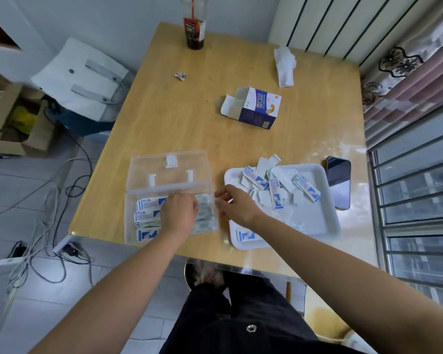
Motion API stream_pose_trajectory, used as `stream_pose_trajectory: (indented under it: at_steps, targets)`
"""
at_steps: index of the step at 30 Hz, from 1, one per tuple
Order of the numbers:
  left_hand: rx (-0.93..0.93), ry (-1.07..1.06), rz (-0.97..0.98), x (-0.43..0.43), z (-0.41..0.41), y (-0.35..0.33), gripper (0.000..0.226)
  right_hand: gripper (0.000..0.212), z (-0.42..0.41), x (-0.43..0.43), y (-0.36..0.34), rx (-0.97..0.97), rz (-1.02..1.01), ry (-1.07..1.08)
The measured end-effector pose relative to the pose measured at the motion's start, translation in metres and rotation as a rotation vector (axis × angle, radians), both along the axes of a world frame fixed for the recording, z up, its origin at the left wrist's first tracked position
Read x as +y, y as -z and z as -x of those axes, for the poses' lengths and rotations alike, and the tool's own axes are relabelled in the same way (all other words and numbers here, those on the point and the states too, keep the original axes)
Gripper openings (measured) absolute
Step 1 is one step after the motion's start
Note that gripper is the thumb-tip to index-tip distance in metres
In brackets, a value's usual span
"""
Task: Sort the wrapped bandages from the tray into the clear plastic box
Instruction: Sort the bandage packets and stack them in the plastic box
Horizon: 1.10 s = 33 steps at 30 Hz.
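Note:
The clear plastic box (130,227) stands open near the table's front edge, its lid (169,172) tilted back. Several wrapped bandages (146,208), white with blue print, lie stacked inside it. My left hand (179,213) reaches down into the box over the bandages; its fingers curl under and are hidden by the back of the hand. The white tray (311,218) sits right of the box and holds several more wrapped bandages (275,190), some face down. My right hand (237,203) hovers between box and tray, fingers loosely bent at the box's right wall, with nothing seen in it.
A dark phone (339,181) lies right of the tray. An opened blue-and-white carton (256,108) sits mid-table, a crumpled tissue (284,65) and a drink cup (195,34) farther back. A small paper scrap (180,76) lies near them. Window bars stand to the right.

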<state>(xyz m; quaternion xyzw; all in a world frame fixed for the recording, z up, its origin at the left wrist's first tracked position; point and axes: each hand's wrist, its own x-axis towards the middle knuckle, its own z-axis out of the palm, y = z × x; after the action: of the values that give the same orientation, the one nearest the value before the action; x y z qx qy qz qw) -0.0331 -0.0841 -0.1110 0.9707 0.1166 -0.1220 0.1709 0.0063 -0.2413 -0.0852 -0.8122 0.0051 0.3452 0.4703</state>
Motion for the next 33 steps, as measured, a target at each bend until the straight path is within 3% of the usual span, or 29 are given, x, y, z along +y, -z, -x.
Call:
stream_pose_trajectory:
  at_steps: [3, 7, 12, 15, 18, 22, 26, 33]
  targets:
    - [0.09, 0.073, 0.006, 0.001, 0.001, 0.0, 0.025, 0.014, -0.003, -0.003, -0.001, 0.047, -0.039, -0.023]
    - [-0.012, 0.004, 0.003, 0.0, 0.004, -0.016, 0.024, 0.017, -0.016, -0.025, 0.0, 0.041, -0.037, 0.002]
    - [-0.206, -0.053, 0.218, -0.028, -0.004, -0.046, 0.012, 0.011, -0.039, -0.082, 0.023, -0.03, 0.243, 0.182]
    - [-0.087, 0.046, 0.361, -0.061, -0.018, -0.049, 0.007, 0.021, -0.048, -0.113, 0.028, -0.055, 0.453, 0.232]
    - [0.13, 0.106, 0.415, -0.089, -0.03, -0.037, 0.017, 0.031, -0.05, -0.123, 0.026, -0.052, 0.579, 0.19]
    - [0.263, 0.099, 0.321, -0.109, -0.043, -0.014, 0.034, 0.034, -0.049, -0.122, 0.033, -0.131, 0.645, 0.094]
    - [0.171, -0.044, 0.28, -0.119, -0.064, 0.003, 0.04, 0.033, -0.058, -0.134, 0.043, -0.131, 0.566, 0.014]
    - [0.038, -0.215, 0.228, -0.123, -0.101, 0.016, 0.029, 0.03, -0.084, -0.162, 0.038, -0.049, 0.203, -0.002]
